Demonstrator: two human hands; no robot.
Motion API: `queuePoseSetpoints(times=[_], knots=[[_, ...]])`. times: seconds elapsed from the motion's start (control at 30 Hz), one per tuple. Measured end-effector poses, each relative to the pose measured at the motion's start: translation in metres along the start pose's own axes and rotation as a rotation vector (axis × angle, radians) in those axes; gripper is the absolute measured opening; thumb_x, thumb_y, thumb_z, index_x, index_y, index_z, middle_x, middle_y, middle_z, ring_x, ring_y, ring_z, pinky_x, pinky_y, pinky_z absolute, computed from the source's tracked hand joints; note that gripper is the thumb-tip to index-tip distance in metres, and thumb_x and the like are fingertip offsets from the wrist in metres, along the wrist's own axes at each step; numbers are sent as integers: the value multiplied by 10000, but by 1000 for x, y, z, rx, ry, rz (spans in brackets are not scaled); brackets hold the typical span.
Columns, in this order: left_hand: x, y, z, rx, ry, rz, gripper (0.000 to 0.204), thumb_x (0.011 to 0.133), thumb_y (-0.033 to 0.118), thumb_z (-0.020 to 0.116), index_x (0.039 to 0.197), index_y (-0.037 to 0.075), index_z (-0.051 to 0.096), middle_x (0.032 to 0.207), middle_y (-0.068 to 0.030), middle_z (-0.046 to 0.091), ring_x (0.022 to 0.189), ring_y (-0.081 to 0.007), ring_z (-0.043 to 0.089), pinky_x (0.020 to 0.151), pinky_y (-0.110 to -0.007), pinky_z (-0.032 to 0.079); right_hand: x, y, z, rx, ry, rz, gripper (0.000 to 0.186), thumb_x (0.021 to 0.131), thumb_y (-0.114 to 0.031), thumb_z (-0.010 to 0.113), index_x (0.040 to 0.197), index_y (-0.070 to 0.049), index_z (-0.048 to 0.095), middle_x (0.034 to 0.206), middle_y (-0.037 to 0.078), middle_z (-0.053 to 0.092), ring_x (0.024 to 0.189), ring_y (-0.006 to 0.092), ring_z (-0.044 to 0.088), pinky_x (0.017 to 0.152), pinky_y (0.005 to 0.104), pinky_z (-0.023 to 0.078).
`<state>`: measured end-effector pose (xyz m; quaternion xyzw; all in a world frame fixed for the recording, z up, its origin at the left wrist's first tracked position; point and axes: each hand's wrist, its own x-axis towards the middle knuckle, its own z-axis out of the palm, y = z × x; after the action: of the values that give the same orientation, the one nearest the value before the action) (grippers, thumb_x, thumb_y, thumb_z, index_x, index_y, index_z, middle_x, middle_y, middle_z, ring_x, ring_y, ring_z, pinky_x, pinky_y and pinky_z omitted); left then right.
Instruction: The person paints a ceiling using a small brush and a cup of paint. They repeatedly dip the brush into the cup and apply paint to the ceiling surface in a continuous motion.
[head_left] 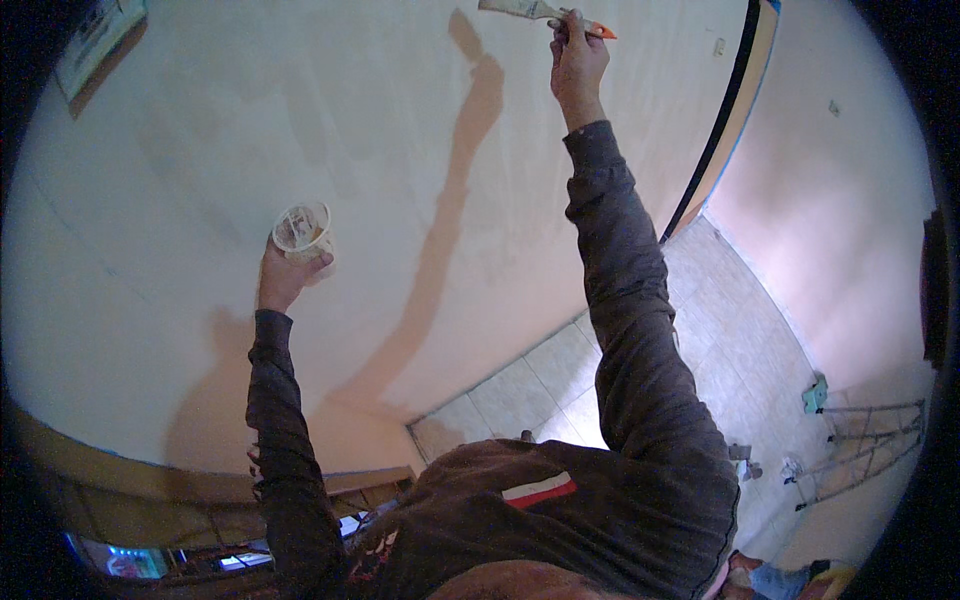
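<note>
At the top of the head view, my right hand [580, 65] is closed round the handle of a paintbrush [522, 8] with an orange handle end. Its bristles point left, at the pale wall [370, 130]; I cannot tell whether they touch it. Lower and to the left, my left hand [285, 274] grips a clear plastic cup [303, 228], fingers and thumb wrapped round its side. Whitish paint smears the inside of the cup. Faint brush streaks and damp-looking patches show on the wall. My right arm is stretched far up, the left one is lower.
A framed picture [100, 45] hangs at the upper left. Blue tape and a black strip [712, 130] edge the wall on the right. A stepladder [865, 440] stands on the tiled floor [730, 310]. Shelving [130, 500] lies at the lower left. Someone's leg [780, 580] shows bottom right.
</note>
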<state>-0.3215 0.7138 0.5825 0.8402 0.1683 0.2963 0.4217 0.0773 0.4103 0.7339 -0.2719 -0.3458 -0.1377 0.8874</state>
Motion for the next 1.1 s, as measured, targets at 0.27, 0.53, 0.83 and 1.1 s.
queuePoseSetpoints(times=[0.27,0.53,0.83,1.1], knots=[[-1,7,-1,-62,-26,-5,713,673,114,892,1297,32,557,1253,-77,647,1136,-200,616,1005,-363,486,71,37,0,33,-90,125,180,984,-306,637,931,-135,657,716,-33,604,520,29,429,443,186,330],[-4,13,6,48,24,31,799,632,104,911,1331,25,532,1293,-92,625,1192,-203,591,1032,-364,474,99,36,-25,-45,-20,20,222,974,-245,645,955,-24,653,790,36,651,620,78,517,533,223,398],[3,-2,9,-9,19,42,805,625,137,935,1287,-15,503,1256,-140,633,1162,-232,615,1019,-364,486,63,0,-46,68,165,-118,142,985,-188,620,1000,-47,620,814,28,653,648,65,533,514,210,370],[2,-1,15,24,33,61,679,652,85,896,1229,-15,551,1195,-133,664,1107,-236,642,997,-367,496,-123,-5,-56,-236,121,-65,180,945,-150,675,1051,-10,718,877,0,685,617,27,454,539,192,339]])
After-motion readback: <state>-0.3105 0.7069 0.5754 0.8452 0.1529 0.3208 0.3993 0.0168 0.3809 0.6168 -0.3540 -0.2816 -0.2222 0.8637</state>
